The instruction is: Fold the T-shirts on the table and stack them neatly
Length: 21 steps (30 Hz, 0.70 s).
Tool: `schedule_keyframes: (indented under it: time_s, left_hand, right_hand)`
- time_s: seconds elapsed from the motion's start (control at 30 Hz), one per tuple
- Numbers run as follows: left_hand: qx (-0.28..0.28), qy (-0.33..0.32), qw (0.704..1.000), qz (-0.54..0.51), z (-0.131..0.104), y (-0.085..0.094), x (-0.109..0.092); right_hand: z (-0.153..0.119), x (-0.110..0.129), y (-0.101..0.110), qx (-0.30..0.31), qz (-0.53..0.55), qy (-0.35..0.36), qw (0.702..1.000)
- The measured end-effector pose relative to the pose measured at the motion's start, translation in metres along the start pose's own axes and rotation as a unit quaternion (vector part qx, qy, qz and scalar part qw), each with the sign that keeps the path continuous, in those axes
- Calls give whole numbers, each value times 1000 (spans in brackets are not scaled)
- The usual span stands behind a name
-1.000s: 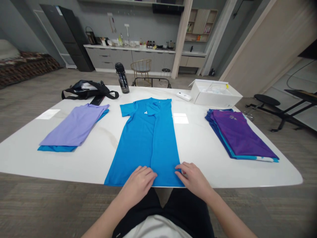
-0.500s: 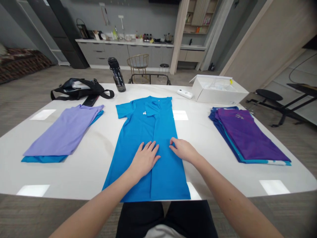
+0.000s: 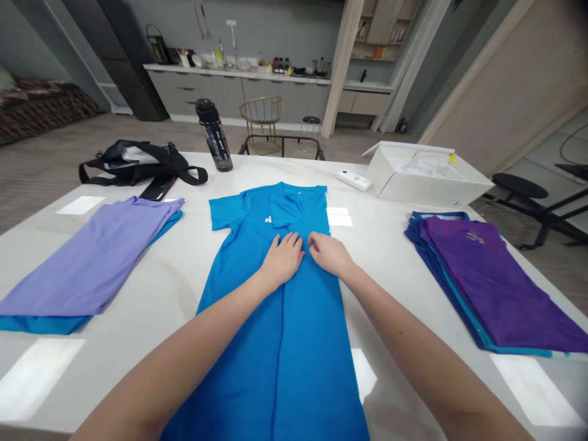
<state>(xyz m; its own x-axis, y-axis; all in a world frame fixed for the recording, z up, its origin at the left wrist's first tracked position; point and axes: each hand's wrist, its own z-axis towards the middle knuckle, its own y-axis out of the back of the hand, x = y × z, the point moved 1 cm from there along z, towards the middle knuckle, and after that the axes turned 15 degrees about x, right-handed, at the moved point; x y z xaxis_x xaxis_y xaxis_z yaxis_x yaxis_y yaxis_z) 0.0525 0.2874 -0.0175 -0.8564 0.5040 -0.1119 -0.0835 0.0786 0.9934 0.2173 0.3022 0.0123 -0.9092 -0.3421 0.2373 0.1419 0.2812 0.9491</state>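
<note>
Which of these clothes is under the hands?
The blue shirt lying in the middle; the lilac cloth and purple cloth lie folded off to the sides.

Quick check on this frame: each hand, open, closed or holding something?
Left hand: open, palm down on the blue short-sleeved fabric shirt, holding nothing visible.
Right hand: curled at the shirt; whether it pinches cloth cannot be told.

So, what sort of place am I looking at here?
Probably a home, in an open kitchen and dining area, though a shared staff kitchen can't be ruled out. Gray kitchen cabinets line the back, a tall dark refrigerator stands at their left, and a white table fills the foreground.
</note>
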Motion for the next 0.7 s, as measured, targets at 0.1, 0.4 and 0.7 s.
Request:
schedule_keyframes:
  time_s: [0.1,0.4,0.7]
  left_hand:
    - [-1,-3,1000,-16,3,1,12]
    - [-13,120,992,-30,80,33,87]
    - [11,243,970,-27,135,26,147]
  right_hand:
    - [9,-7,-5,13,-2,4,1000]
    - [108,-65,32,-98,51,-91,990]
    - [206,-141,44,-109,79,-150,980]
